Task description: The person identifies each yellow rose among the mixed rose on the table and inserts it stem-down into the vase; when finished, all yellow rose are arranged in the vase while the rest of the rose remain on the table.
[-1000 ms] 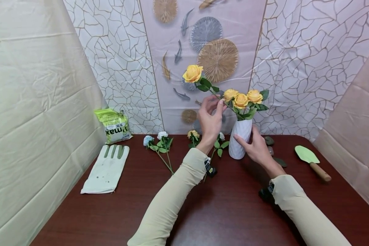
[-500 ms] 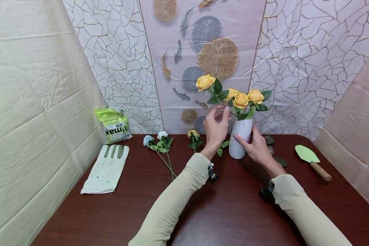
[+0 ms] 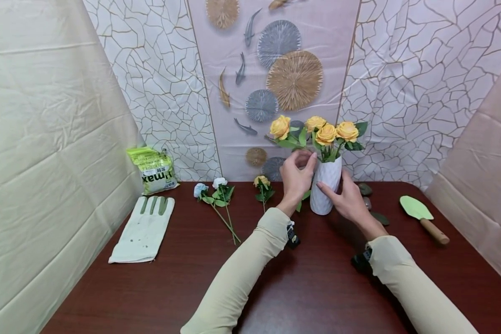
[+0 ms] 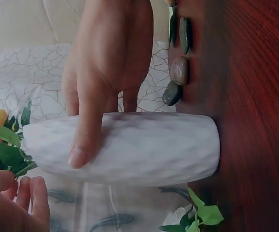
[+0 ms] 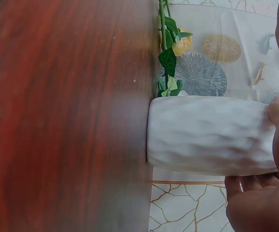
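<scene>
A white textured vase stands upright on the table with several yellow roses in its mouth. My right hand grips the vase from the right, thumb across its front; the right wrist view shows the fingers behind it. At the left of the vase mouth, my left hand pinches the stem of another yellow rose, whose bloom leans out to the left. The stem's lower end is hidden behind the fingers and the vase rim. In the left wrist view, the left fingertips are beside the rim.
A blue flower, a white flower and a yellow one lie toward the back. At left are a work glove and a green bag. Stones lie right of the vase, then a small trowel.
My left hand has come down and right toward the vase mouth, bringing the rose lower and closer to the other blooms. The right hand and the vase have stayed in place.
</scene>
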`<action>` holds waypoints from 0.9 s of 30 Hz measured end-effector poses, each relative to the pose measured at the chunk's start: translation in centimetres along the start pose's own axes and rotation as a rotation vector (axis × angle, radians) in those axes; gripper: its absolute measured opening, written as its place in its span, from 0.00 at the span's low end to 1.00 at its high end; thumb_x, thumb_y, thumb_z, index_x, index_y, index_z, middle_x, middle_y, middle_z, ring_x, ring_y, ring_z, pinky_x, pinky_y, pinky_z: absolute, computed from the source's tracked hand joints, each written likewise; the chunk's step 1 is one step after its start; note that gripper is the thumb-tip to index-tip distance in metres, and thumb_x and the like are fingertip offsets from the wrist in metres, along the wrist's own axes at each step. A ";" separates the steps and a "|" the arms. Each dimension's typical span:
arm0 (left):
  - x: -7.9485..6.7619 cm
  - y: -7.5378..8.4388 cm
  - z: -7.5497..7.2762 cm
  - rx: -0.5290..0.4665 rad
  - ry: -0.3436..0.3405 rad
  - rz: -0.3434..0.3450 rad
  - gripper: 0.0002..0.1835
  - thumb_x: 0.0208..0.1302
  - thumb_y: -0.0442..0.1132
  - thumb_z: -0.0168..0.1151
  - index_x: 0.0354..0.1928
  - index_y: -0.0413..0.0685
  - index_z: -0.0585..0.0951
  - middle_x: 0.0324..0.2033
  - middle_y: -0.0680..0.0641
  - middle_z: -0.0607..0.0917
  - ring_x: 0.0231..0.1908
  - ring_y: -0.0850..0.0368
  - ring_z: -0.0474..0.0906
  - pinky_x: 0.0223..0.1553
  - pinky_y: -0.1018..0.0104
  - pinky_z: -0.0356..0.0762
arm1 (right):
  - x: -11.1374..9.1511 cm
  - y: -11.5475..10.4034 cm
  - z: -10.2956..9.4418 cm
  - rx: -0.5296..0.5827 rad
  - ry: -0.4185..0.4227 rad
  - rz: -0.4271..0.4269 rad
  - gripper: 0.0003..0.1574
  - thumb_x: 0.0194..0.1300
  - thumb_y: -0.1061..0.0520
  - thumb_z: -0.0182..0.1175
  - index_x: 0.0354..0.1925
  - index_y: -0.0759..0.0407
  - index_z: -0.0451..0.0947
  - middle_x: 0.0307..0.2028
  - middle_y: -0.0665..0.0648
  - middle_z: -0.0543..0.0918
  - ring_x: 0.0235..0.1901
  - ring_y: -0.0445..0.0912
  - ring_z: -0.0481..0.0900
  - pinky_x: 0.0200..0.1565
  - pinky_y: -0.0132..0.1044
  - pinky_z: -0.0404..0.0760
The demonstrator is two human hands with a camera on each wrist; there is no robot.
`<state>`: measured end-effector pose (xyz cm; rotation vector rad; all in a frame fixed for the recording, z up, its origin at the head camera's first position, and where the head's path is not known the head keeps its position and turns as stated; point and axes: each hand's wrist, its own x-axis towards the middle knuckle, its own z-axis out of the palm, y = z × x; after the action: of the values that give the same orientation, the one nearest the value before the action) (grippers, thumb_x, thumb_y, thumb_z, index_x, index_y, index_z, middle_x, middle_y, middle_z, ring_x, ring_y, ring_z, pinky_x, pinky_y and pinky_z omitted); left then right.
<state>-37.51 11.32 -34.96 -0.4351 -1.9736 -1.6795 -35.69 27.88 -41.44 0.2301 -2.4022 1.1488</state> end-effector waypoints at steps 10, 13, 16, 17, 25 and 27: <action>-0.4 -1.0 0.9 0.090 -0.032 -0.021 0.06 0.66 0.49 0.68 0.40 0.60 0.90 0.33 0.61 0.90 0.34 0.76 0.83 0.37 0.77 0.81 | 0.0 -0.2 0.1 -0.011 0.023 -0.026 0.50 0.67 0.38 0.64 0.72 0.63 0.56 0.57 0.70 0.76 0.56 0.62 0.76 0.55 0.59 0.75; -0.4 -1.0 0.8 0.084 -0.007 -0.006 0.07 0.67 0.49 0.67 0.40 0.59 0.90 0.30 0.61 0.90 0.31 0.75 0.82 0.33 0.80 0.79 | 0.0 -0.1 0.0 -0.012 0.030 -0.029 0.49 0.67 0.39 0.64 0.71 0.63 0.57 0.57 0.70 0.76 0.56 0.63 0.76 0.55 0.59 0.74; -0.2 -0.7 0.8 0.062 0.044 0.016 0.08 0.65 0.52 0.68 0.37 0.59 0.88 0.27 0.61 0.87 0.28 0.74 0.80 0.31 0.79 0.78 | -0.1 0.0 0.0 -0.021 0.031 -0.029 0.48 0.67 0.39 0.64 0.70 0.64 0.58 0.56 0.70 0.76 0.56 0.63 0.77 0.55 0.59 0.75; -0.1 -0.5 0.7 0.054 0.061 0.021 0.09 0.65 0.53 0.68 0.36 0.59 0.87 0.26 0.61 0.86 0.27 0.73 0.80 0.31 0.78 0.78 | -0.1 0.1 0.0 -0.022 0.029 -0.025 0.48 0.67 0.38 0.64 0.70 0.64 0.58 0.56 0.70 0.76 0.56 0.63 0.77 0.55 0.59 0.75; 0.9 0.0 0.9 0.014 0.122 -0.029 0.11 0.65 0.52 0.69 0.40 0.55 0.85 0.29 0.60 0.86 0.28 0.71 0.81 0.32 0.79 0.79 | -0.1 0.0 -0.1 -0.010 0.004 0.016 0.52 0.65 0.34 0.64 0.72 0.61 0.56 0.59 0.68 0.75 0.58 0.61 0.75 0.57 0.59 0.74; 1.0 -0.2 1.0 0.011 0.114 -0.047 0.09 0.65 0.51 0.69 0.40 0.55 0.86 0.29 0.59 0.88 0.28 0.71 0.82 0.33 0.78 0.80 | -0.1 0.0 0.0 -0.013 -0.001 0.018 0.53 0.65 0.34 0.64 0.72 0.61 0.55 0.59 0.68 0.74 0.58 0.62 0.75 0.57 0.59 0.74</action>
<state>-38.65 12.22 -34.66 -0.2848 -1.9234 -1.6830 -35.56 27.89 -41.45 0.2048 -2.4163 1.1414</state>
